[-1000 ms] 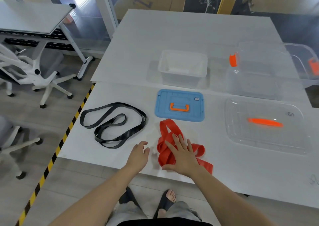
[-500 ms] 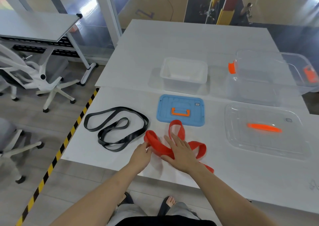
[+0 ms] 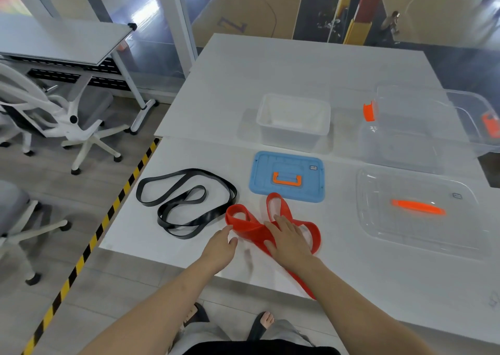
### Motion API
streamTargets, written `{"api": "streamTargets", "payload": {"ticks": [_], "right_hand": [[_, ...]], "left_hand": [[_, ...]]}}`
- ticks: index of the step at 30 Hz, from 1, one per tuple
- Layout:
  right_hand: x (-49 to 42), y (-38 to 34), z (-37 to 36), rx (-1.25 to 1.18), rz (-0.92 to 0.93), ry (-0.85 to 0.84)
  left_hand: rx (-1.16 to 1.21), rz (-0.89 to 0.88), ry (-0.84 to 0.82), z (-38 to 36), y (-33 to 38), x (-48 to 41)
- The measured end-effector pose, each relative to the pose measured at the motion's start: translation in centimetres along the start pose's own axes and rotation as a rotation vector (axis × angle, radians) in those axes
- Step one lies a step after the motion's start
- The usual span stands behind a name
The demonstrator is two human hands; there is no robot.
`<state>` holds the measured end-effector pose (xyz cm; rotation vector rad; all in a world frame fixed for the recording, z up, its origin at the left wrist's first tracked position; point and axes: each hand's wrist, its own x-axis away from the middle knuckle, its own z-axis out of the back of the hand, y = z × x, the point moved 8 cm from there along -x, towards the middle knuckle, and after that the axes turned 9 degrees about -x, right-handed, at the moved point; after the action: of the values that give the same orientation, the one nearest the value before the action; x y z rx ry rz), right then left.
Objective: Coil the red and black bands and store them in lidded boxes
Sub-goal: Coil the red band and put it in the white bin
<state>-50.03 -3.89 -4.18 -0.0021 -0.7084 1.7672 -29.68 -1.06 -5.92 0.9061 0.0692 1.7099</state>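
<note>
The white table carries everything. Toward its right edge stands the large clear box with orange latches, open and with nothing visible inside; its clear lid with an orange handle lies flat just in front of it. Near the table's middle sits the smaller white box, also open and bare inside, and its blue lid with an orange handle lies flat on the near side of it.

The black band lies in loose flat loops near the left edge, untouched. The red band sprawls by the near edge in front of the blue lid, two loops standing up and a tail running off over the edge. The right hand lies flat on it, fingers spread, pressing rather than pinching. The left hand rests beside the red band's left loop, fingers loosely open, fingertips touching the band.
</note>
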Motion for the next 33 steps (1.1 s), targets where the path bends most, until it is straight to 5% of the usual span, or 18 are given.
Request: {"api": "streamTargets", "payload": {"ticks": [19,33], "right_hand": [[-3.7,-6.4,0.7,0.009,0.098,0.072],[-13.1,-15.5,-4.8,0.112,0.138,-0.036]], "left_hand": [[-0.062,-0.069,0.146,6.0,-2.5,-0.4],[-0.651,-0.127,0.07,9.0,-13.6,-5.6]]}}
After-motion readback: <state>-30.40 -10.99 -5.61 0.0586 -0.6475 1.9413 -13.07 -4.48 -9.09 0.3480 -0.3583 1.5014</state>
